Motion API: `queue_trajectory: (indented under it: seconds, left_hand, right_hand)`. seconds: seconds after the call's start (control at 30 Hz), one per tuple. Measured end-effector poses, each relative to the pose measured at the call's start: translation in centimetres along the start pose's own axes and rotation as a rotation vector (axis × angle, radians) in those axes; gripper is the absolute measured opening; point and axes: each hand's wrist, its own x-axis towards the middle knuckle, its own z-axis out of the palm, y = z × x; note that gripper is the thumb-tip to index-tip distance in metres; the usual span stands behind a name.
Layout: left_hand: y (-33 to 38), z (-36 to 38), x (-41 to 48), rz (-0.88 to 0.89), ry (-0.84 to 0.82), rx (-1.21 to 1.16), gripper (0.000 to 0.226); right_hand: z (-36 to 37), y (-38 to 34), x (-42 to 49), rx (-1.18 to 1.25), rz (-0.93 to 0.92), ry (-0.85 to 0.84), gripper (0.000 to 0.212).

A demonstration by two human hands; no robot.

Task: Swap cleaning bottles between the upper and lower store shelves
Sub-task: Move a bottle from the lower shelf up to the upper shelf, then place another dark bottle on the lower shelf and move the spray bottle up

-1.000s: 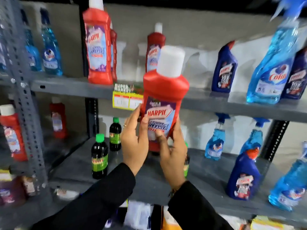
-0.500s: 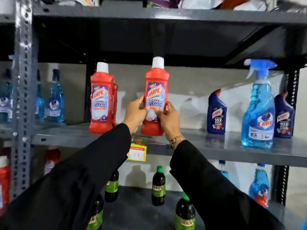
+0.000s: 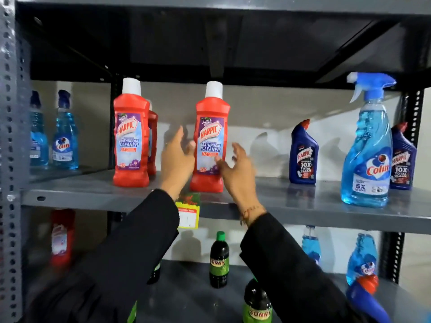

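Note:
A red Harpic bathroom cleaner bottle (image 3: 210,138) with a white cap stands upright on the upper grey shelf (image 3: 93,194). My left hand (image 3: 176,159) is just left of it, fingers spread, holding nothing. My right hand (image 3: 235,169) is in front of its lower right side, also open and slightly blurred. Whether its fingertips still touch the label I cannot tell. Another red Harpic bottle (image 3: 131,134) stands to the left, a third partly hidden behind it.
On the upper shelf stand blue Harpic bottles (image 3: 303,155), a blue Colin spray bottle (image 3: 368,145) and more Colin bottles (image 3: 65,136) at far left. The lower shelf (image 3: 186,294) holds dark Sunny bottles (image 3: 219,262), blue spray bottles (image 3: 361,259) and a red bottle (image 3: 61,236). A perforated post (image 3: 9,159) runs along the left.
Both hands lifted the red Harpic bottle from the lower level onto the upper shelf, set it down, then opened and drew back from it.

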Motion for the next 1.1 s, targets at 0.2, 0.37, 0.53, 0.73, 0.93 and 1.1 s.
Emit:
queue_trajectory:
  seconds: [0.2,0.37,0.53,0.73,0.93,1.1]
  left_hand:
    - [-4.6,3.0,-14.6,0.566,0.288,-0.153,0.022]
    - [-11.7,9.1,-26.5,-0.219,-0.235,-0.184,0.028]
    - [-14.3,13.1,-28.9,-0.641,-0.61,-0.093,0.06]
    - [-14.4,12.5,-28.4,-0.656,-0.565,-0.198,0.051]
    - [-16.8,7.7,-27.8,-0.633,-0.453,-0.177,0.047]
    - [-17.6,5.8,-27.2,-0.601,-0.464,-0.144,0.047]
  right_hand:
    - [-3.2,7.5,-14.4,-0.215,-0.402,0.364,0.011]
    - [-4.0,17.2,-23.9,-0.31,0.445,0.107,0.064]
    - [-5.3,21.7,-24.8,-0.152,0.725,-0.206,0.07]
    - [-5.7,22.4,-25.0,-0.156,0.703,-0.226,0.052]
    - [-1.4,20.9,-25.7,-0.079,0.655,-0.306,0.05]
    - [0.9,20.3,-26.1,-0.04,0.647,-0.309,0.055]
